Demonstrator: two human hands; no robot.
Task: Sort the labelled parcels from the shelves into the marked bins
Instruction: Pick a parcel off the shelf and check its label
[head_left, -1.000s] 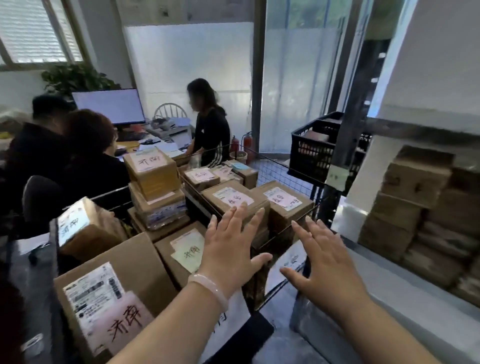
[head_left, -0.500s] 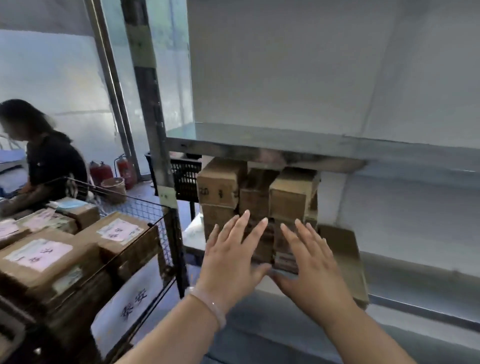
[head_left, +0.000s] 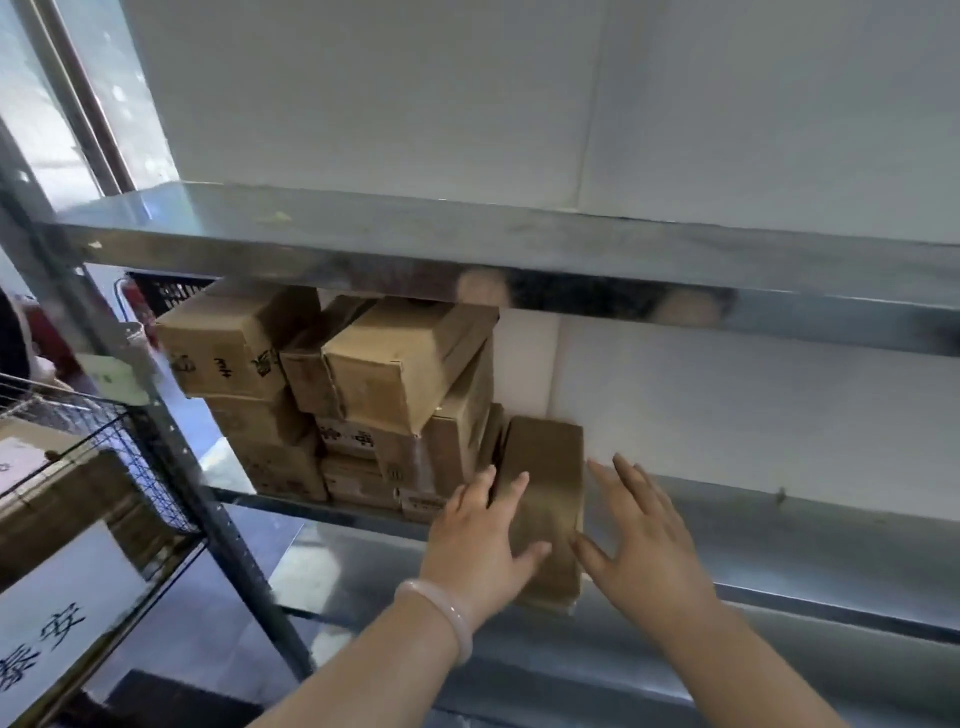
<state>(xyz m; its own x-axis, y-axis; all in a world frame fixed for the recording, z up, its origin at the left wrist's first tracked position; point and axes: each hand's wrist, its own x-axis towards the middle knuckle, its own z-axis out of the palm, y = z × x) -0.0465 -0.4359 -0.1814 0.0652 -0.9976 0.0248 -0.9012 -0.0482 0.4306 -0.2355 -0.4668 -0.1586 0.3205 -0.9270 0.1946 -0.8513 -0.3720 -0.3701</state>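
Observation:
A flat brown parcel (head_left: 545, 499) lies on the metal shelf (head_left: 779, 545), jutting over its front edge. My left hand (head_left: 480, 540), with a pale bracelet at the wrist, rests against the parcel's left side with fingers spread. My right hand (head_left: 641, 540) hovers open at the parcel's right side, thumb near its front corner. A stack of cardboard parcels (head_left: 363, 395) fills the shelf to the left, some with handwritten marks. A wire bin (head_left: 104, 467) with a marked white sign (head_left: 47, 644) stands at the far left.
An upper metal shelf (head_left: 467, 244) overhangs the stack. A grey upright post (head_left: 171, 447) runs between the bin and the shelf. A black crate (head_left: 166, 293) and a red object (head_left: 47, 332) show behind the post. White wall behind.
My view has swung right from the bins to the shelf. Both hands have moved forward and now flank the flat parcel at the shelf's edge.

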